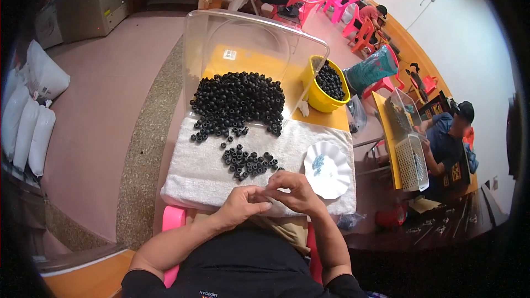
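My left hand (244,206) and my right hand (296,192) meet over the near part of a white towel (190,182). Both have fingers and thumb drawn together; whatever is between them is too small to make out. Just beyond the fingertips lies a loose group of small round black pieces with holes (243,163). A larger heap of the same black pieces (240,99) spills from a clear plastic bin (193,38) onto the towel. Right of my right hand sits a white scalloped dish (334,186) with tiny blue bits (318,164) in it.
A yellow tub (323,99) full of black pieces stands at the table's back right. Further right, a person (450,138) works at another table with a white perforated basket (412,163). White sacks (41,138) stand on the left. More people sit on pink and red chairs behind.
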{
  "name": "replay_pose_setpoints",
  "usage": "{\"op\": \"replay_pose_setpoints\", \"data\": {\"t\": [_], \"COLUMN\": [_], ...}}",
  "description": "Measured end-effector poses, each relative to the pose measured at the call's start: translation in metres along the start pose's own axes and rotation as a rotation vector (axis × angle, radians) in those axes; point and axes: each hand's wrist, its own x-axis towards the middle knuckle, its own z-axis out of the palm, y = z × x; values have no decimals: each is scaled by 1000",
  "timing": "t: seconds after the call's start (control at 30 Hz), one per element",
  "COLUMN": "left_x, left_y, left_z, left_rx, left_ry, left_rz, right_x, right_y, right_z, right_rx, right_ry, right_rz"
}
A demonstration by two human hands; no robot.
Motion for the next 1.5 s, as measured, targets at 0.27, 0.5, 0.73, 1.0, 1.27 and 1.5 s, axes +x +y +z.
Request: {"op": "replay_pose_setpoints", "data": {"t": [0.27, 0.5, 0.73, 1.0, 1.27, 1.5], "left_x": [-1, -1, -2, -4, -1, -3], "left_y": [-1, -1, 3, 8, 6, 9], "left_z": [1, -2, 0, 3, -3, 2], "left_rx": [57, 161, 84, 52, -132, -256], "left_ry": [38, 35, 10, -37, 12, 94], "left_rz": [12, 72, 75, 52, 2, -48], "right_x": [-7, -18, -27, -30, -34, -33], "right_y": [-1, 12, 7, 8, 8, -1], "right_z": [-3, -10, -8, -3, 19, 40], "right_rx": [98, 380, 505, 555, 280, -262], "right_ry": [-52, -113, -142, -106, 106, 319], "right_rz": [116, 248, 361, 413, 168, -204]}}
